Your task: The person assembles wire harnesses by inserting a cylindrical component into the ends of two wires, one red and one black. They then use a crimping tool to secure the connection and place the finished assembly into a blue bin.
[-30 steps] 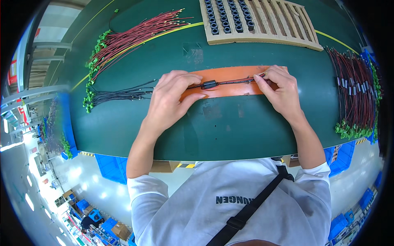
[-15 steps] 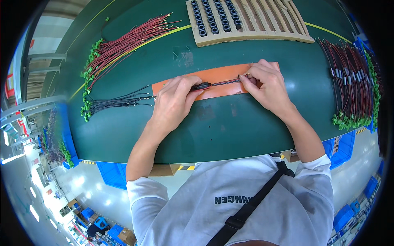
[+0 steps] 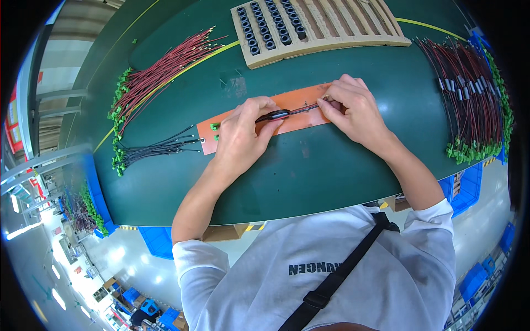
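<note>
Between my hands stretches a thin red-and-black wire cable [image 3: 301,110] with a black sleeve [image 3: 280,114] around it. My left hand [image 3: 240,132] is closed on the cable beside the sleeve, thumb and fingers pinching. My right hand [image 3: 353,110] pinches the cable's other end between thumb and fingertips; the tip itself is mostly hidden. Both hands are over an orange board [image 3: 301,124] lying on the green table. Small green connectors [image 3: 215,127] show at the board's left end, next to my left hand.
At the far side stands a cardboard tray [image 3: 337,44] with rows of black cylindrical parts [image 3: 269,30]. Red wires [image 3: 165,63] and black wires [image 3: 157,146] with green connectors lie to the left. Sleeved wire bundles [image 3: 466,99] lie at the right. Blue bins [image 3: 466,193] stand below the table edge.
The view has shifted slightly. The black sleeve shows a little more beside my left hand, and green connectors have come into sight at the board's left end. Both hands keep their grips.
</note>
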Demonstrator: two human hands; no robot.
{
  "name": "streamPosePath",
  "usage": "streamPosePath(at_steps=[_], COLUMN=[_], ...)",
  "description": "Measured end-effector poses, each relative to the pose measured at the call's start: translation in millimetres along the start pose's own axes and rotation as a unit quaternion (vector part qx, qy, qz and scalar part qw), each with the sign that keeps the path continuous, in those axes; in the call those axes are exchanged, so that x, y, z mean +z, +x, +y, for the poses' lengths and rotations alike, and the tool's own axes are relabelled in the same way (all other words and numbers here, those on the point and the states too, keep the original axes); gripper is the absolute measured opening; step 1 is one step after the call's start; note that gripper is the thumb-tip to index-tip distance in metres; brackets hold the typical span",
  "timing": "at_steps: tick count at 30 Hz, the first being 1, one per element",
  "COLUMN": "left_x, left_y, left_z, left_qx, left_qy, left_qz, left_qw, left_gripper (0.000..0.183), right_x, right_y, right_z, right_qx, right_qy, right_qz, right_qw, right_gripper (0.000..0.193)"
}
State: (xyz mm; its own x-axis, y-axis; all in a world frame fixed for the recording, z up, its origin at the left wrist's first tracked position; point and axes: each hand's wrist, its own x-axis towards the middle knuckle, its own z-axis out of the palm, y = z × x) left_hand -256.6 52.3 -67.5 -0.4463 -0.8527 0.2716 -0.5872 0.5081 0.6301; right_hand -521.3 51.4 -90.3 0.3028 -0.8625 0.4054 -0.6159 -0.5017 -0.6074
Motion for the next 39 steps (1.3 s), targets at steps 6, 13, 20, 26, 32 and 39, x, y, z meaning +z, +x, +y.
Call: streamPosePath(at_steps=[6, 13, 20, 26, 32, 39], left_x=[7.6, 26.3, 37.8, 25.8, 14.1, 34.0], left_y=[7.0, 15.0, 11.0, 19.1, 71.9, 106.1], left_z=[8.0, 10.2, -0.4, 10.0, 5.9, 15.2], left_qx=[-0.026, 0.012, 0.055, -0.035, -0.027, -0.039], left_qy=[-0.013, -0.023, -0.040, -0.094, -0.145, -0.123], left_qz=[0.003, 0.025, 0.053, -0.009, -0.161, -0.300], left_qw=[1.000, 0.999, 0.996, 0.995, 0.976, 0.945], left_gripper=[0.040, 0.036, 0.035, 0.027, 0.023, 0.016], right_x=[-1.4, -6.8, 1.4, -16.0, -14.8, -14.7], right_y=[0.1, -2.4, -3.6, -15.3, -17.0, -18.6], right_z=[-0.8, 7.0, 8.3, 20.1, 23.4, 22.3], right_qx=[0.002, 0.006, -0.007, 0.120, 0.124, 0.112], right_qy=[0.003, 0.013, -0.001, 0.061, 0.082, 0.102], right_qz=[-0.009, -0.006, 0.046, 0.047, 0.056, 0.062], right_qw=[1.000, 1.000, 0.999, 0.990, 0.987, 0.986], right_gripper=[0.012, 0.014, 0.020, 0.025, 0.026, 0.024])
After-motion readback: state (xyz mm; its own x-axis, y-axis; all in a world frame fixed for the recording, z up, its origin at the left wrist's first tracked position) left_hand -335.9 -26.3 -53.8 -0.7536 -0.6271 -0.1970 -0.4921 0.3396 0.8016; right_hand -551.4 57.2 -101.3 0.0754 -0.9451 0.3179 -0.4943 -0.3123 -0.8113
